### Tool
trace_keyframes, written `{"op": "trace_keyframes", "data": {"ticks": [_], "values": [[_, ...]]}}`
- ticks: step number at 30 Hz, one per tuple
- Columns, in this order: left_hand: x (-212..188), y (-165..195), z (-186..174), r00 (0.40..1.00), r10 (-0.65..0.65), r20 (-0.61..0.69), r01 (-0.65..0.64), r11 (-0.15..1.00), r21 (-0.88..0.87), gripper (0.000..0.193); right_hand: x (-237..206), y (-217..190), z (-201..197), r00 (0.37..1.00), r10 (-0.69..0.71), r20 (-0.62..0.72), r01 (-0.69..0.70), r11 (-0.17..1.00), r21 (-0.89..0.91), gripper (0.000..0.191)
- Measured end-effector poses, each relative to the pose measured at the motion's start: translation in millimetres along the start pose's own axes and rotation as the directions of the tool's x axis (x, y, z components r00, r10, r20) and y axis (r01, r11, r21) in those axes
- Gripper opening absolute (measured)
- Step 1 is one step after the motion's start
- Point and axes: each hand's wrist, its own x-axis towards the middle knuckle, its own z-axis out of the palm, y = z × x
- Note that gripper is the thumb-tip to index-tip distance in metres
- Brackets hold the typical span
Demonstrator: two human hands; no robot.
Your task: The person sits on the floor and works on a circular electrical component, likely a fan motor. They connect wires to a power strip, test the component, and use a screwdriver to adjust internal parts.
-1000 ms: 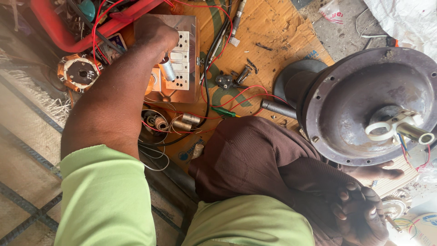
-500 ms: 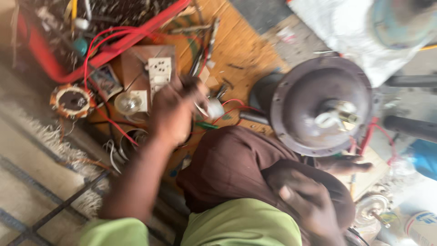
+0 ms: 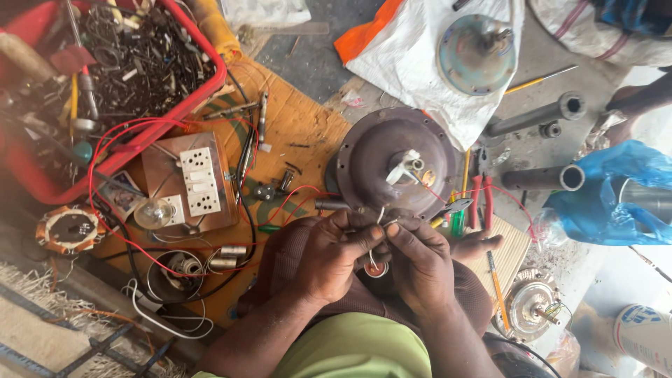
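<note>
Not much free room here: wooden board (image 3: 308, 133) packed with bits, its far edge meeting grey floor (image 3: 532, 154). Red bin (image 3: 203, 98) of scrap metal sitting on the board's left corner, rim hanging over. Small open patch of board just past the white switch plate (image 3: 198, 180). Two grey pipes (image 3: 539, 178) lying on the floor to the right, well apart from the hands.

White sack (image 3: 434, 70) with an orange flap spread on the floor up top, under a round blue-grey cover (image 3: 476, 45). Blue plastic bag (image 3: 602, 203) crumpled at the right edge. White can with a blue mark (image 3: 644, 336) in the bottom right corner.

Big round dark fan motor (image 3: 371, 161) resting in the middle, dusty brown, white and red wires poking out of its hub. Thin white wire (image 3: 380, 218) coming off its near rim, right in front of the lap. Left hand (image 3: 332, 255) and right hand (image 3: 420, 262) side by side, fingers narrow, pinching that wire between their tips.
</note>
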Motion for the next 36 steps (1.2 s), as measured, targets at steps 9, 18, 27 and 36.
{"op": "trace_keyframes", "data": {"ticks": [9, 18, 27, 36], "values": [[-1, 7, 8, 0.995, -0.009, 0.101, -0.007, 0.988, 0.155, 0.008, 5, -1, -14, 0.998, 0.007, 0.063, -0.009, 1.000, 0.028, 0.013], [-3, 9, 0, 0.988, -0.012, 0.151, -0.023, 0.973, 0.231, 0.002, 0, 6, -34, 0.998, 0.055, 0.040, -0.049, 0.988, -0.147, 0.024], [-11, 26, 4, 0.999, 0.025, 0.020, -0.029, 0.974, 0.223, 0.009, -15, -59, -90, 0.899, -0.422, 0.114, 0.411, 0.905, 0.109, 0.017], [6, -24, 50, 0.988, 0.097, 0.123, -0.156, 0.623, 0.767, 0.019, -32, -11, -72, 0.979, 0.107, 0.175, 0.046, 0.718, -0.695, 0.021]]}}
